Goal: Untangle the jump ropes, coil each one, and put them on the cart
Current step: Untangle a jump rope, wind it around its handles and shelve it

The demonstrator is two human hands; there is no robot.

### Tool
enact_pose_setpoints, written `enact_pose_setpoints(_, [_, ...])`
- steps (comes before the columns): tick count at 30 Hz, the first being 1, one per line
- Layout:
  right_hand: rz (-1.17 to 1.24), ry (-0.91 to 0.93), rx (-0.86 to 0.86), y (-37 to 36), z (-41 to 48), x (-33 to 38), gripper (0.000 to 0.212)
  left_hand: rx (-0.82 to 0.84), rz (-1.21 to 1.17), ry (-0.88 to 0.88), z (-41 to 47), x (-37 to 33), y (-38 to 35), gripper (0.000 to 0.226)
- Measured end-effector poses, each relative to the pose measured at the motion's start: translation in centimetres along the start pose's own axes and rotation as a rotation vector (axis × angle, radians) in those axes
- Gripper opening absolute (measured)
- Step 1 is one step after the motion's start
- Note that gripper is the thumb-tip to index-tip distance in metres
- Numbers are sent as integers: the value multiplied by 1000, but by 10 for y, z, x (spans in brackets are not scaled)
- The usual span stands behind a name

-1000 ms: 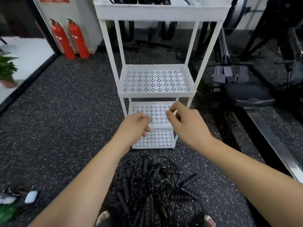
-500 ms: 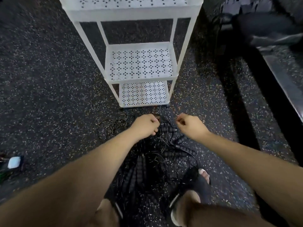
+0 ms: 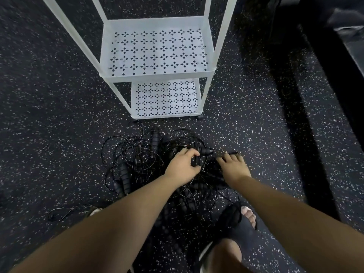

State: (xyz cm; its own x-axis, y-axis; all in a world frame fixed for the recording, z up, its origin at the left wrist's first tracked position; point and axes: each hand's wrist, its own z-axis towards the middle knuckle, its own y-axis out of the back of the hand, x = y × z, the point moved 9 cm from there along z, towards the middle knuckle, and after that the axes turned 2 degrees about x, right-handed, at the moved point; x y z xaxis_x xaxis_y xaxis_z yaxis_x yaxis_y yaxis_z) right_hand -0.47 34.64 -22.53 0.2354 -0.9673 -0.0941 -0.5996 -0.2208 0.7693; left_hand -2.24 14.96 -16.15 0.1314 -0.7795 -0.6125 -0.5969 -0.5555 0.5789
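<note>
A tangled heap of black jump ropes [image 3: 137, 160] with ribbed handles lies on the speckled floor, just in front of the white cart [image 3: 157, 74]. Both visible perforated cart shelves hold nothing. My left hand [image 3: 182, 168] is down on the heap, its fingers and thumb curled round a black handle [image 3: 205, 151] and its thin cord. My right hand [image 3: 233, 166] reaches into the heap's right side with fairly straight fingers touching the ropes beside another handle tip [image 3: 233, 153]. My forearms hide part of the heap.
My right foot in a black sandal [image 3: 244, 221] stands at the heap's near edge, and a left sandal [image 3: 94, 210] shows beside a stray cord loop [image 3: 65, 211]. Dark gym equipment [image 3: 334, 56] runs along the right. Open floor lies left of the cart.
The view has tipped down from the cart towards the floor. Both hands dropped from in front of the cart onto the rope heap, and my left hand took hold of a handle.
</note>
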Motion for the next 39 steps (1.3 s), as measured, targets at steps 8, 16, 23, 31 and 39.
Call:
enact_pose_setpoints(8, [51, -16, 2, -14, -1, -11, 54, -34, 95, -95, 14, -12, -9, 54])
enact_pose_setpoints(16, [645, 150, -245, 53, -68, -16, 18, -20, 260, -283, 19, -46, -9, 82])
enact_pose_setpoints(23, [913, 149, -332, 98, -114, -27, 17, -33, 3, -224, 18, -58, 11, 22])
enact_pose_setpoints(31, [1136, 17, -396, 141, -161, -65, 18, -42, 61, -281, -5, -81, 60, 32])
enact_pose_setpoints(39, [1214, 106, -504, 218, -229, -54, 18, -52, 199, -203, -42, -87, 127, 33])
